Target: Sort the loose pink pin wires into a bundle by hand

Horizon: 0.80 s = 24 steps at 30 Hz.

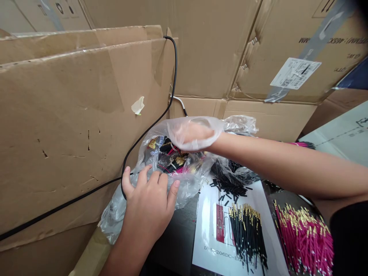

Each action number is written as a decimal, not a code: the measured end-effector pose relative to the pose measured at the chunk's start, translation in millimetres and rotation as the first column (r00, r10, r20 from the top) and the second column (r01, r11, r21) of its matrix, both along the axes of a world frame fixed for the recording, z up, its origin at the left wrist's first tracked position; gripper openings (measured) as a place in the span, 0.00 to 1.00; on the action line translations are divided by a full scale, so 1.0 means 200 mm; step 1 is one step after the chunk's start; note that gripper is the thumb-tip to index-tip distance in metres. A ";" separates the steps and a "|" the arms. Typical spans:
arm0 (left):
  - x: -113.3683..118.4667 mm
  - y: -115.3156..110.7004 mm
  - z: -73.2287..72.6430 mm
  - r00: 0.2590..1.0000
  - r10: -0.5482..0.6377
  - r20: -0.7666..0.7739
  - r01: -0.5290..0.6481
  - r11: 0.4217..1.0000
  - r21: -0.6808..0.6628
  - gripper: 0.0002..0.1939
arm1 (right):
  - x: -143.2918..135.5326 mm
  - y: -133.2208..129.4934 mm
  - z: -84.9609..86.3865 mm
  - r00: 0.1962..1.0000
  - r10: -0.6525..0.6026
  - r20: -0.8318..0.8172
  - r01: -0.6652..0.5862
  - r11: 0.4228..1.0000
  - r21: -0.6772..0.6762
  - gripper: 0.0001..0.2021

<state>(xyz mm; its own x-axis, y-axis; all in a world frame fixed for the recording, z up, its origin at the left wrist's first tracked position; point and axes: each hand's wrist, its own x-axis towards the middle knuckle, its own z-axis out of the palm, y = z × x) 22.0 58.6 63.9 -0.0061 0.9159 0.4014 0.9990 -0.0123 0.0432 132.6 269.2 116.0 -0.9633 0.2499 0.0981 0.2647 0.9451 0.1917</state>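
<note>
My left hand (pixel 152 199) rests at the near side of a clear plastic bag (pixel 169 184), fingers spread and touching the film. Inside the bag are bundles of wires (pixel 176 163), black and magenta, with gold-coloured ends. My right hand (pixel 197 130) reaches in from the right and is covered by translucent plastic at the bag's upper part. Its fingers are blurred behind the film, so I cannot tell what they hold.
Black wires (pixel 248 234) with gold tips lie on a printed sheet (pixel 207 253). Magenta wires (pixel 310 237) are at the right. Short black tubes (pixel 230 188) spill from another plastic bag (pixel 244 172). A black cable (pixel 149 128) crosses beside a cardboard box (pixel 71 115).
</note>
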 end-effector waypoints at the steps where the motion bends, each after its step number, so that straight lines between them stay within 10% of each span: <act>1: 0.01 0.00 0.01 1.000 -0.021 0.017 0.021 1.000 0.020 0.17 | 0.04 0.01 0.03 1.000 -0.026 -0.003 0.026 1.000 0.017 0.09; 7: 0.16 -0.02 0.02 0.948 -0.311 0.061 0.297 0.939 0.175 0.14 | 0.23 0.01 0.25 0.956 -0.292 0.035 0.294 0.946 -0.137 0.11; 13: 0.38 -0.02 -0.03 0.868 -0.497 -0.010 0.493 0.860 0.131 0.18 | 0.38 -0.04 0.36 0.944 -0.316 -0.094 0.250 0.872 -0.422 0.06; 24: 0.42 0.15 -0.06 0.898 -0.383 -0.217 0.378 0.923 -0.065 0.21 | 0.71 -0.21 0.36 0.909 -0.366 -0.200 0.156 0.744 -0.649 0.07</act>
